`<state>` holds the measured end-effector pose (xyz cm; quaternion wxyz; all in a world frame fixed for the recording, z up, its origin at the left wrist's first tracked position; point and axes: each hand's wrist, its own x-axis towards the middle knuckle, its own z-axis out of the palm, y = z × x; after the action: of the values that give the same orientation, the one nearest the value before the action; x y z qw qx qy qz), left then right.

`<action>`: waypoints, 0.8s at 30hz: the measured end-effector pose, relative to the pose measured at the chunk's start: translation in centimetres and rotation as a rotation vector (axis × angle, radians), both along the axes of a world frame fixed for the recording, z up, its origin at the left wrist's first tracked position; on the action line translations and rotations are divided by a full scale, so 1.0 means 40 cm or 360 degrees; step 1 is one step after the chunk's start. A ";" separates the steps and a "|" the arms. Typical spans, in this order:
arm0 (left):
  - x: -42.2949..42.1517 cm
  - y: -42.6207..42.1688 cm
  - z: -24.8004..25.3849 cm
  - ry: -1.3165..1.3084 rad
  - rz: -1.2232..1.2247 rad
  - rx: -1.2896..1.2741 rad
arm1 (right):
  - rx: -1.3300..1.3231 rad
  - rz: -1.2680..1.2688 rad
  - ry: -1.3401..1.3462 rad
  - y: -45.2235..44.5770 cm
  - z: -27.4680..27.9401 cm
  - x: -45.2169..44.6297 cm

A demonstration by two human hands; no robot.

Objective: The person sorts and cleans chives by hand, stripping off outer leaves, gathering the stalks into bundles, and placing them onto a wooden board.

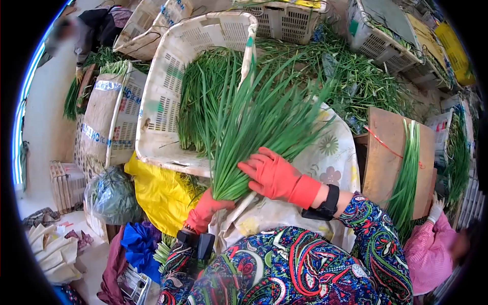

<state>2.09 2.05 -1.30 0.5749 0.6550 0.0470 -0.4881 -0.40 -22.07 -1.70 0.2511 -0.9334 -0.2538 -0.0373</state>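
Note:
A large fanned bunch of chives (254,127) leans over the rim of a white plastic crate, its cut ends toward me. My left hand (206,209), in a red rubber glove, is closed around the cut ends at the bottom. Against the right side of the stems lies my right hand (277,175), gloved the same way, with its fingers stretched out and somewhat apart. More chives (203,96) lie inside the white crate (157,96) beyond the bunch.
A flower-printed cloth (333,152) lies at my right, near a board (378,173) with a chive bundle. Loose leaves (351,76) cover the floor ahead. Yellow plastic (160,190) lies at left. Co-workers sit at far left and right, one in a pink sleeve (432,249).

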 end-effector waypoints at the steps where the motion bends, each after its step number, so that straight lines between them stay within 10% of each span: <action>1: -0.003 -0.002 0.003 0.0078 0.0048 0.0004 | 0.0024 0.0001 0.0068 0.006 -0.014 -0.012; 17: 0.007 0.002 0.007 0.0381 0.0068 -0.0276 | 0.0112 0.0179 -0.0002 0.044 -0.064 0.041; 24: 0.054 0.016 0.110 0.0243 0.0110 -0.0204 | 0.0376 -0.0421 -0.0203 -0.083 0.027 0.164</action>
<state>4.26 2.67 3.11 0.6268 0.5757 0.0819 -0.5186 6.15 -25.40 -0.60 0.3354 -0.9183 -0.1382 -0.1585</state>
